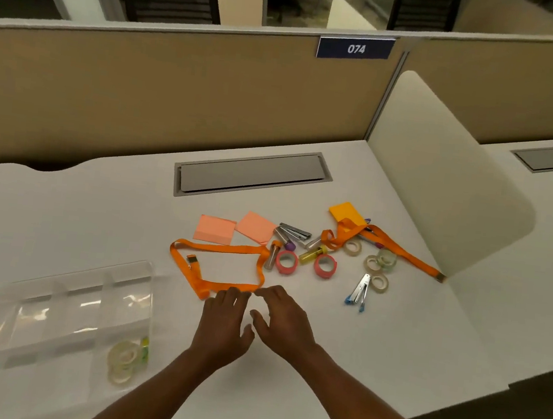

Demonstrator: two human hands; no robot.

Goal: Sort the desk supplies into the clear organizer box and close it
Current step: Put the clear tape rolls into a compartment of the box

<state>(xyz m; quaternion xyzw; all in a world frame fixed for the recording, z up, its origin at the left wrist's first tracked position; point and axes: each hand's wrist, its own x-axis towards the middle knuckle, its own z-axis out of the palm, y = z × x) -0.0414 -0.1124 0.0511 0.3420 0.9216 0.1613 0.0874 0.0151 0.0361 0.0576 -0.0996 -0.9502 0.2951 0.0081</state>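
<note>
**Gathering the limp orange lanyard**

The nearer orange lanyard (226, 248) lies in a loose loop mid-counter (78, 214), and its near run passes right at my fingertips. It is woven strap, so I expect it to be light and floppy, with no stiffness to push against. The small metal clip (190, 261) on its left run will likely swing when lifted. I judge it best folded up and pinched as a bundle, not dragged by one end, since its far end lies against a silver tube (271, 260) and a pink tape roll (286, 262).

My left hand (224, 324) is open, fingers straight, tips on the strap. My right hand (285, 320) is open too, fingers loosely bent just beside the strap, holding nothing.

Toward the counter's right edge a second lanyard (398, 249) winds among loose tape rolls (379, 265). Pink sticky notes (214, 229) lie behind the loop.

The clear organizer box (85, 301) sits by the near left edge, with stored tape rolls (121, 362) in its near right compartment; how its lid lies I cannot tell
</note>
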